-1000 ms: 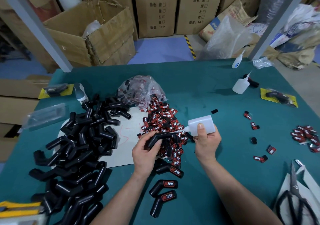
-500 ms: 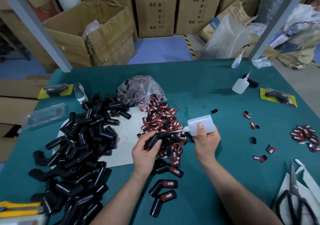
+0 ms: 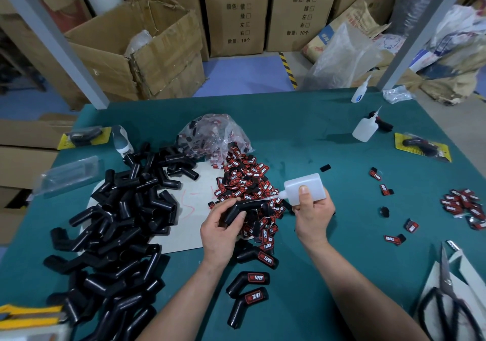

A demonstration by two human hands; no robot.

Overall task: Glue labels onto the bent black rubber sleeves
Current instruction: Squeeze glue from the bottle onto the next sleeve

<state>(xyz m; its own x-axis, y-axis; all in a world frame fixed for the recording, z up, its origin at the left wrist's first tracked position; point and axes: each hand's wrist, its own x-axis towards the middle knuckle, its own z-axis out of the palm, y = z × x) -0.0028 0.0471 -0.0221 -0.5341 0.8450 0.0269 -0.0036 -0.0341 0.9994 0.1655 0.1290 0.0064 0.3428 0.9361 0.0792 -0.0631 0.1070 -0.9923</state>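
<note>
My left hand (image 3: 221,233) grips a bent black rubber sleeve (image 3: 244,208) over the middle of the green table (image 3: 302,135). In my right hand (image 3: 311,213) is a white squeeze glue bottle (image 3: 305,187), tipped so its nozzle rests on the sleeve's upper arm. A heap of red-and-black labels (image 3: 246,183) lies just behind the hands. Three labelled sleeves (image 3: 252,279) lie in front of them. A big pile of plain black sleeves (image 3: 118,222) covers the left side.
A plastic bag of labels (image 3: 213,133) sits behind the heap. Two more glue bottles (image 3: 364,129) stand at the back right, loose labels (image 3: 462,205) lie at the right, and scissors (image 3: 447,296) at the front right. Cardboard boxes stand beyond the table.
</note>
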